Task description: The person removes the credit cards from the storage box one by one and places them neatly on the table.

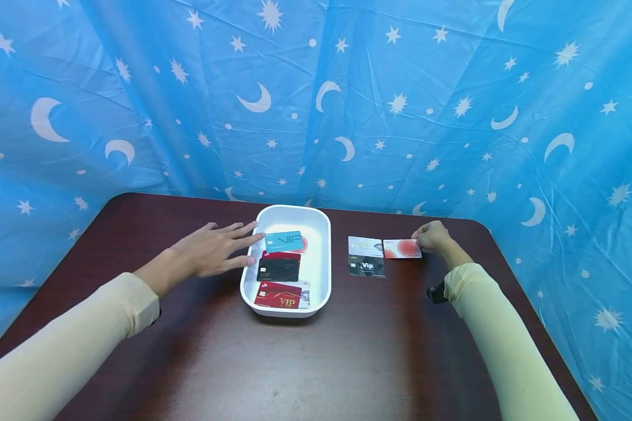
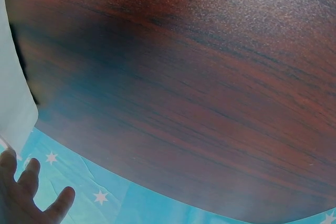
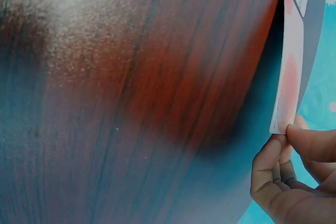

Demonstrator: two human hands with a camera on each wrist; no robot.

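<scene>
- Pink-and-white plastic card with coral circles (image 1: pixel 402 248): we find it in the right hand (image 1: pixel 434 238), thumb and fingers pinching one short end, perhaps to leave its printed face uncovered.
- Beyond those fingers, its far end lies right beside a white plastic card with gold lettering (image 1: pixel 365 246); a black plastic card marked "Vip" (image 1: pixel 366 266) lies on that card's near side. We judge the alignment deliberate.
- A shadow under the pinched end suggests it tilts up from the dark brown wood-grain table (image 1: pixel 295 368).
- Left hand (image 1: pixel 210 250): palm down, fingers straight and spread, tips at the rim of a white rounded plastic tray (image 1: pixel 317 257), maybe steadying it; we cannot tell whether they press.
- Just past those fingertips, inside: a turquoise plastic card (image 1: pixel 283 241).
- Both cream-sleeved forearms (image 1: pixel 89 339) reach forward, well apart.
</scene>
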